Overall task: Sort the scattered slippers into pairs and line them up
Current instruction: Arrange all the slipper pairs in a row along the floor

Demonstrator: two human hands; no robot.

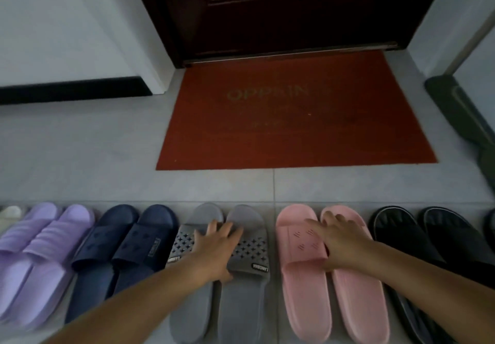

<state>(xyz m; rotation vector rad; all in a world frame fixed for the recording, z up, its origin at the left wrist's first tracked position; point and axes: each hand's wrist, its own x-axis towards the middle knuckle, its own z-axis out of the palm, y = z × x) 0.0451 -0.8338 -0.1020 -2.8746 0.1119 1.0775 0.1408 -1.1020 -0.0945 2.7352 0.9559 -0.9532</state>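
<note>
Slippers lie in a row along the near floor, toes pointing away, side by side in colour pairs: purple pair (pixel 40 252), navy pair (pixel 117 247), grey pair (pixel 241 298), pink pair (pixel 302 276), black pair (pixel 417 239). My left hand (pixel 217 250) rests flat across the straps of both grey slippers, fingers spread. My right hand (pixel 340 242) lies on the straps of the pink pair, fingers spread over both. Neither hand is curled around a slipper.
A red doormat (pixel 294 126) lies beyond the row in front of a dark wooden door (pixel 289 11). A white slipper tip (pixel 10 213) shows at the far left edge. A dark green object (pixel 466 118) leans along the right wall. Grey floor tiles (pixel 80 161) separate row and mat.
</note>
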